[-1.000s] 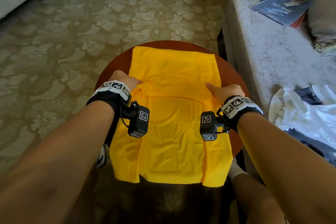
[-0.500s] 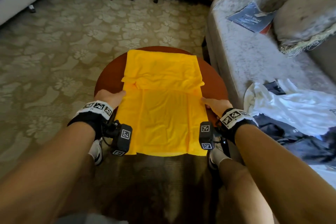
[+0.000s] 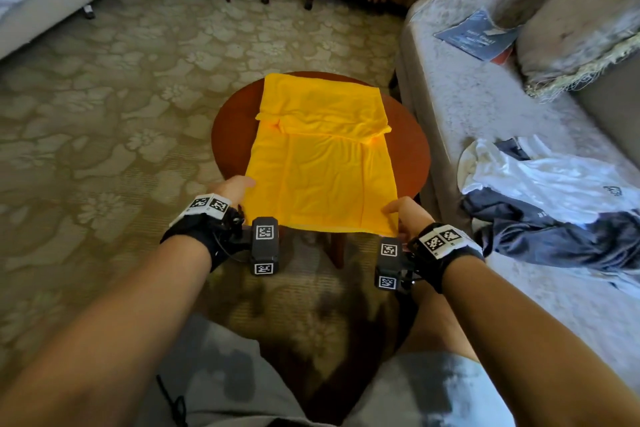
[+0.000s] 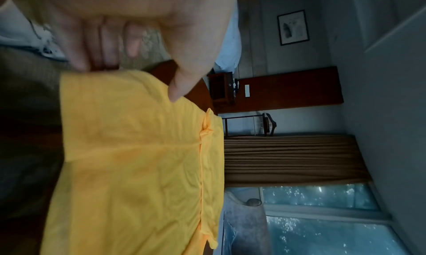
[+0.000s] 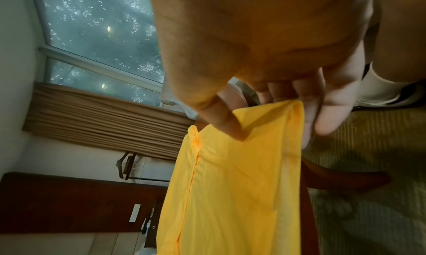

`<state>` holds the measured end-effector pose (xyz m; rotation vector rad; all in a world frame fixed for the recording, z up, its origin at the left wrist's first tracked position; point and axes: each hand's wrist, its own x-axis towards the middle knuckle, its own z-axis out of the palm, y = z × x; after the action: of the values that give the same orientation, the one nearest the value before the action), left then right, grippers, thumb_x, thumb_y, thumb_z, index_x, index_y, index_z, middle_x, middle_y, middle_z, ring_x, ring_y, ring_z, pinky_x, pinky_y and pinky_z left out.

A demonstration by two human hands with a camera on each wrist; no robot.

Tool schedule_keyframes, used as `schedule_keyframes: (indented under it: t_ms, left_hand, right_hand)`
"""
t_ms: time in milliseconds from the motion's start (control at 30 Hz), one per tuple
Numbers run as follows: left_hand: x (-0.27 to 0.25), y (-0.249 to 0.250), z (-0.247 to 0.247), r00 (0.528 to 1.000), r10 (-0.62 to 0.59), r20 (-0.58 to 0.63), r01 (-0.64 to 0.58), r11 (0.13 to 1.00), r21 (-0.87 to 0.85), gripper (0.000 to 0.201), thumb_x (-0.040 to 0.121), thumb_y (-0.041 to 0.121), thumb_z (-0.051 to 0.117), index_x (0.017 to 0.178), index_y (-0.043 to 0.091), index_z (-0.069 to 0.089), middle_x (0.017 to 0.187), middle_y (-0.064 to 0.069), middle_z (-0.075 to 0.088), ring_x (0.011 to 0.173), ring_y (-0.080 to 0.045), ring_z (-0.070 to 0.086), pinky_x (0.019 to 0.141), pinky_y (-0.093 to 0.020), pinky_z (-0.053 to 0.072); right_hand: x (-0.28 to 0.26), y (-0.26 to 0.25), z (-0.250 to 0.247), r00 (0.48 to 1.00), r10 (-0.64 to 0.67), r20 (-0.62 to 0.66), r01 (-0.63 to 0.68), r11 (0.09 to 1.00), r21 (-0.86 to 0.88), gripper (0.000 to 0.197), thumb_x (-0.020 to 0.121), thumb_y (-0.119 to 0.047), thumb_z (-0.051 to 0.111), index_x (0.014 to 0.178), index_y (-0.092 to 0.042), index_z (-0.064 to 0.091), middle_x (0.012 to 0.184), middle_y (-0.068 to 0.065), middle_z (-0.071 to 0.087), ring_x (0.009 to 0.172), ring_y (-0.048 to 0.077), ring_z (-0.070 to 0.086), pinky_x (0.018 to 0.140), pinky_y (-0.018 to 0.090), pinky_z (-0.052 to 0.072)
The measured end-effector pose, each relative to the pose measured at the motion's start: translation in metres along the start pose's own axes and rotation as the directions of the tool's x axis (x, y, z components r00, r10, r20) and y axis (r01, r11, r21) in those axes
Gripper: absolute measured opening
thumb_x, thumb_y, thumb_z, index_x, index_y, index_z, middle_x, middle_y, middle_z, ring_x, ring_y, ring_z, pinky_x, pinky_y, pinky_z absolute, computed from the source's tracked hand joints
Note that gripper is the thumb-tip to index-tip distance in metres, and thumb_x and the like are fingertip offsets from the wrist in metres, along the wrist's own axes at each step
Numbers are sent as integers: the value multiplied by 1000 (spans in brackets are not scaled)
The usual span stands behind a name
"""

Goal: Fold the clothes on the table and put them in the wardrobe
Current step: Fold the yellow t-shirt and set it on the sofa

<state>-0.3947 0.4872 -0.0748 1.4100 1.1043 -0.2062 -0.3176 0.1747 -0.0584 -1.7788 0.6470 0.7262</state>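
A yellow garment (image 3: 322, 177) lies spread on the round wooden table (image 3: 235, 121), its far part folded over in a band. The near hem reaches just past the table's front edge. My left hand (image 3: 232, 187) holds the near left corner, thumb (image 4: 175, 93) on top of the cloth (image 4: 138, 158) and fingers at the hem. My right hand (image 3: 398, 215) pinches the near right corner of the cloth (image 5: 230, 195), with its thumb (image 5: 230, 127) above and fingers underneath.
A grey sofa (image 3: 485, 121) stands close to the table's right side, with a pile of white and dark clothes (image 3: 547, 198), a blue booklet (image 3: 474, 35) and a fringed cushion (image 3: 571, 45) on it. Patterned carpet lies to the left, a bed (image 3: 41, 0) at far left.
Both hands slid back along the garment's sides from the fold line to the near hem corners. The part that hung over the front edge is now held up near table height.
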Motion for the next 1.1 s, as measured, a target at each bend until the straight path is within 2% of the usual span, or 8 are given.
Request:
schedule_keyframes:
  t_ms: [133, 267, 367, 467, 600, 767, 900, 1100]
  left_hand:
    - [-25, -3, 1, 992, 6, 126, -14, 998, 65, 58, 98, 14, 46, 42, 13, 34, 29, -3, 29, 24, -15, 34, 32, -13, 29]
    - [-43, 1, -11, 998, 41, 48, -47, 991, 125, 31, 84, 26, 66, 64, 12, 47, 48, -4, 44, 45, -20, 40, 46, -27, 32]
    - [-56, 1, -10, 996, 75, 38, -73, 995, -69, 11, 89, 14, 61, 83, 9, 53, 74, -10, 58, 64, -21, 56, 50, -31, 48]
    - [-69, 7, -11, 989, 147, -8, -147, 983, -111, 19, 92, 16, 57, 75, 9, 51, 48, -7, 58, 41, -13, 55, 35, -18, 44]
    - [-94, 31, -17, 951, 310, 13, -301, 931, -206, 13, 93, 12, 57, 81, 8, 56, 39, -3, 56, 30, -9, 53, 30, -12, 36]
    - [-107, 52, -20, 908, 395, 141, -334, 884, -326, 17, 97, 14, 45, 90, 11, 59, 81, -4, 64, 67, -12, 65, 44, -12, 47]
    - [-99, 58, -19, 884, 427, 188, -357, 879, -317, 41, 93, -10, 30, 122, 7, 54, 103, -6, 64, 92, -16, 62, 69, -16, 48]
    - [-70, 72, -14, 898, 439, 31, -416, 869, -266, 37, 85, -4, 65, 120, 5, 57, 92, -10, 71, 79, -13, 69, 61, -15, 50]
  right_hand:
    - [-15, -2, 1, 999, -21, -47, 22, 1000, 15, 13, 94, -8, 57, 106, -9, 52, 87, 13, 64, 43, 19, 59, 33, 17, 40]
    - [-26, -1, 2, 981, -114, -155, 137, 980, 144, 22, 86, -8, 60, 107, -7, 53, 101, 16, 63, 60, 25, 57, 34, 24, 43]
    - [-33, -1, -2, 880, -336, -335, 400, 906, 142, 16, 84, -13, 56, 98, -18, 56, 88, 6, 63, 71, 26, 64, 57, 37, 57]
    - [-51, -6, -9, 789, -479, -386, 571, 804, 169, 18, 76, -13, 52, 74, -23, 66, 74, 0, 65, 73, 27, 64, 59, 36, 53]
    - [-63, -20, -23, 831, -468, -300, 551, 770, 324, 30, 77, -5, 56, 56, -19, 72, 61, -2, 65, 60, 19, 57, 54, 29, 48]
    - [-60, -39, -37, 872, -469, -142, 484, 782, 392, 24, 91, 0, 44, 83, -9, 65, 81, 12, 64, 74, 27, 62, 66, 34, 54]
    - [-47, -47, -33, 861, -474, -184, 505, 757, 414, 31, 85, 10, 50, 86, -11, 73, 80, 15, 71, 65, 24, 69, 49, 25, 53]
    - [-15, -55, -22, 812, -513, -278, 574, 788, 221, 7, 72, -18, 80, 71, -23, 76, 68, -2, 74, 71, 18, 67, 79, 40, 60]
